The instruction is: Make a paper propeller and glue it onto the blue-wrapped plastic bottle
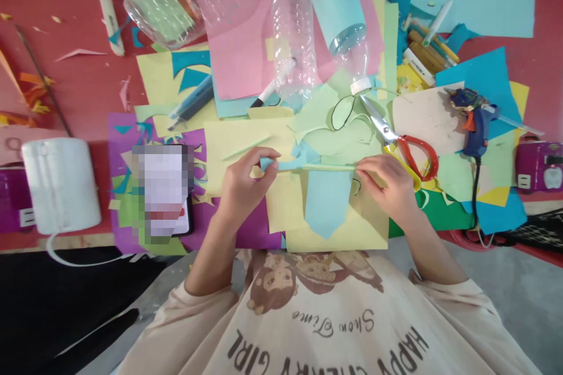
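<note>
My left hand point(248, 184) pinches the blue strip point(290, 164), right hand point(389, 184) the green strip point(328, 167) (tips closed): best kept level, lightly taut.

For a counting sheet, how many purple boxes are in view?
2: the left box at the left edge, partly behind a white case; the right box at the right edge, past the blue glue gun. Clutter may hide others.

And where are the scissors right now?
In the head view, the scissors lie right of centre, just beyond the right hand and left of the blue glue gun.
</note>
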The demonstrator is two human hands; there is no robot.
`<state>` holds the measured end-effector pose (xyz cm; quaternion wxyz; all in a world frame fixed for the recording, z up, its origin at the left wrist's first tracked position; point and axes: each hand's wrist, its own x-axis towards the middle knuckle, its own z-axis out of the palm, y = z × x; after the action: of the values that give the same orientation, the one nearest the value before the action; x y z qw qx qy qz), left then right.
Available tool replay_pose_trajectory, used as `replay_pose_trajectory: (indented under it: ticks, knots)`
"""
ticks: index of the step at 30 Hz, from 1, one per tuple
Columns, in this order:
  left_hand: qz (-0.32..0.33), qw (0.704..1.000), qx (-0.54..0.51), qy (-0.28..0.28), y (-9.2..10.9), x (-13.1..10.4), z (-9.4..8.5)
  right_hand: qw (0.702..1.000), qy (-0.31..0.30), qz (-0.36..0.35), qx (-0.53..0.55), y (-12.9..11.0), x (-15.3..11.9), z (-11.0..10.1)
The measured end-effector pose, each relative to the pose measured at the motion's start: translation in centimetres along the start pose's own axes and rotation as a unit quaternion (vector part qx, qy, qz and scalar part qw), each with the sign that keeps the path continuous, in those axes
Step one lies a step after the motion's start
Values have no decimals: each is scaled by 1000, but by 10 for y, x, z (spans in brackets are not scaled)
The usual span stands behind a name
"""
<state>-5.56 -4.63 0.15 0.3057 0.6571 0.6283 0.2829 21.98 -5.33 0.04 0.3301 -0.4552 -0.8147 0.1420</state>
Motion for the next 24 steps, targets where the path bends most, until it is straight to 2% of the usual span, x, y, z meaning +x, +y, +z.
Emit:
replay_pose_trajectory:
  ticks: [2, 4, 7, 9, 12, 16, 24]
  knots:
    - [6, 1000, 26, -6, -3, 0, -1, 1000, 20, 8, -21, 4, 1, -2]
    - [38, 997, 65, 2, -6, 1, -1, 998, 38, 21, -42, 9, 3, -4]
    - [96, 987, 118, 58, -12, 4, -1, 996, 51, 41, -64, 16, 6, -8]
    - [108, 980, 139, 92, -17, 6, -2, 994, 52, 51, -79, 21, 8, -10]
    - [79, 977, 172, 101, -24, 9, -6, 991, 48, 73, -104, 26, 9, -12]
    - [24, 974, 217, 65, -32, 13, -8, 989, 44, 92, -103, 27, 8, -10]
    - [-5, 970, 234, 62, -34, 17, -3, 997, -12, 63, -49, 5, 4, 2]
